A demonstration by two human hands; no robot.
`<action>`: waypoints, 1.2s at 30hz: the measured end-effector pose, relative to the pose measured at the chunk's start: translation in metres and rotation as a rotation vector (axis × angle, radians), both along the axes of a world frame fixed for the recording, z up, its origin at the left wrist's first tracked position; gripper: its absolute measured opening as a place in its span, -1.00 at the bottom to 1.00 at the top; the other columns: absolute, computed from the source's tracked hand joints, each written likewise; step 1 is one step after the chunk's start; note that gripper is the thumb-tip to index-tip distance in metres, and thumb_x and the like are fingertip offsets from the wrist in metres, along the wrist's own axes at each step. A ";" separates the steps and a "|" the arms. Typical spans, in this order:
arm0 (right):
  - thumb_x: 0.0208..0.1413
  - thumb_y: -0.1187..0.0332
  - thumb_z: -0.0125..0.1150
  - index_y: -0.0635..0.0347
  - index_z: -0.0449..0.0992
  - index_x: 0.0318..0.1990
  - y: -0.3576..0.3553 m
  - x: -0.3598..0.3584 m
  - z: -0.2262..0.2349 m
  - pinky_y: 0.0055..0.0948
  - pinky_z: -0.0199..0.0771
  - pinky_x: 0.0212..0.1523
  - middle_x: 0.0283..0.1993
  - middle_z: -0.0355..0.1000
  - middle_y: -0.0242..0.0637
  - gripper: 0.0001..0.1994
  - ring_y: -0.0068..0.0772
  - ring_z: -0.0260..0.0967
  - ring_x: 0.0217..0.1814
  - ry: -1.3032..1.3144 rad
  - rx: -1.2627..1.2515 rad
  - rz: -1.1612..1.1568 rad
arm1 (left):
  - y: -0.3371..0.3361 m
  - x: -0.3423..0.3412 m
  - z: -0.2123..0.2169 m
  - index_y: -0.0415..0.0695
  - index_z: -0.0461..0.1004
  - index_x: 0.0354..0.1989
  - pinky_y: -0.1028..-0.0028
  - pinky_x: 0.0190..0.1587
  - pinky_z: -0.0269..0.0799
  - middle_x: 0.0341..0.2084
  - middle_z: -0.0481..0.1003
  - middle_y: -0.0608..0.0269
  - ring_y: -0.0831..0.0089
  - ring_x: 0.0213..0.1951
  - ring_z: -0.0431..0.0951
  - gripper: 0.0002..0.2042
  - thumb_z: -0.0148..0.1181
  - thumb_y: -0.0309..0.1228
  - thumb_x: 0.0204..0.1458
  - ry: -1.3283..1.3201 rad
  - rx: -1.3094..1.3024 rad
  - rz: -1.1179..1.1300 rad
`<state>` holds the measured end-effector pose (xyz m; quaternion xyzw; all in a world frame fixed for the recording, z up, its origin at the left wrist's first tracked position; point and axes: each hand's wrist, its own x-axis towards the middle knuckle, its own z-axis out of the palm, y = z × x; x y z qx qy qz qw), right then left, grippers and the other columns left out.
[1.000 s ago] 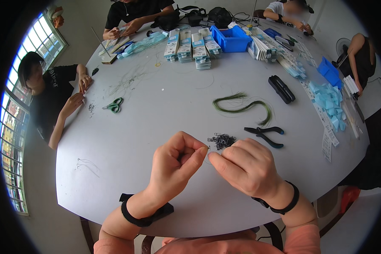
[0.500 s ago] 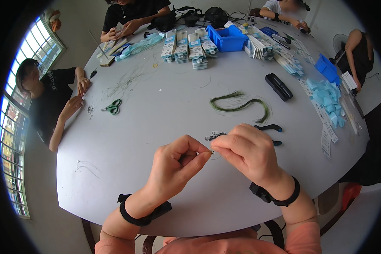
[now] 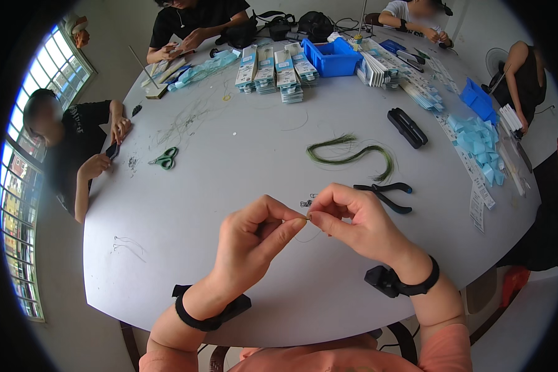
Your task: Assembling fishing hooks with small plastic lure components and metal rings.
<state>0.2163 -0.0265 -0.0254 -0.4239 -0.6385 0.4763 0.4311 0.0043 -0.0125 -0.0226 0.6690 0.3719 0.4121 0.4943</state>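
Observation:
My left hand (image 3: 257, 239) and my right hand (image 3: 356, 220) meet above the near part of the table, thumbs and forefingers pinched almost tip to tip. Between them shows a tiny piece, too small to name, and a thin line (image 3: 310, 240) curves below the fingertips. Just beyond my fingers lies a little heap of small dark wire-like pieces (image 3: 307, 201), partly hidden by my right hand. Black-handled pliers (image 3: 387, 195) lie opened out past my right hand. Farther off, a hank of green line (image 3: 347, 160) rests in an S shape.
Green-handled scissors (image 3: 165, 158) and loose strands (image 3: 127, 245) lie to the left, a black case (image 3: 408, 128) to the right. Stacked packets (image 3: 285, 71), a blue bin (image 3: 333, 57) and light-blue bags (image 3: 477, 146) stand farther back. Other people sit around the table.
My right hand has turned and opened its finger arch, baring more of the pliers. Both pinches have shifted slightly left. The person at left now holds a dark object.

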 end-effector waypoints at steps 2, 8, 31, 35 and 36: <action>0.23 0.46 0.28 0.26 0.53 -0.25 -0.001 -0.001 0.001 -0.61 0.47 -0.31 -0.42 0.54 -0.42 -0.93 -0.67 0.49 -0.36 -0.031 0.055 -0.004 | 0.000 -0.001 -0.002 -0.22 0.55 -0.30 0.66 -0.53 0.12 -0.64 0.44 0.53 0.80 -0.59 0.22 -0.89 0.33 -0.46 0.20 -0.005 0.006 0.026; 0.04 0.54 0.35 0.21 0.47 -0.38 -0.009 -0.008 0.004 -0.51 0.45 -0.44 -0.48 0.48 -0.36 -0.87 -0.49 0.48 -0.47 -0.221 0.385 -0.062 | 0.001 -0.002 -0.005 -0.22 0.53 -0.31 0.65 -0.54 0.10 -0.68 0.36 0.55 0.80 -0.60 0.18 -0.91 0.30 -0.50 0.20 -0.017 0.021 0.053; -0.11 0.54 0.44 0.12 0.47 -0.40 -0.009 -0.012 0.003 -0.36 0.40 -0.52 -0.53 0.39 -0.38 -0.79 -0.31 0.40 -0.53 -0.422 0.734 -0.129 | -0.001 0.000 0.002 -0.26 0.53 -0.25 0.69 -0.45 0.18 -0.59 0.42 0.55 0.82 -0.53 0.20 -0.91 0.26 -0.48 0.23 -0.084 -0.128 0.024; -0.12 0.54 0.45 0.12 0.48 -0.39 -0.008 -0.012 0.001 -0.36 0.40 -0.52 -0.53 0.38 -0.38 -0.79 -0.31 0.40 -0.53 -0.422 0.748 -0.136 | 0.001 0.000 0.005 -0.27 0.53 -0.23 0.70 -0.43 0.20 -0.60 0.39 0.56 0.82 -0.53 0.19 -0.90 0.26 -0.48 0.23 -0.057 -0.150 0.021; -0.12 0.54 0.45 0.12 0.48 -0.40 -0.008 -0.012 0.001 -0.35 0.40 -0.52 -0.54 0.37 -0.37 -0.79 -0.30 0.40 -0.53 -0.421 0.749 -0.138 | 0.000 0.000 0.005 -0.27 0.52 -0.23 0.70 -0.43 0.19 -0.61 0.37 0.57 0.82 -0.53 0.19 -0.90 0.25 -0.48 0.23 -0.067 -0.135 0.008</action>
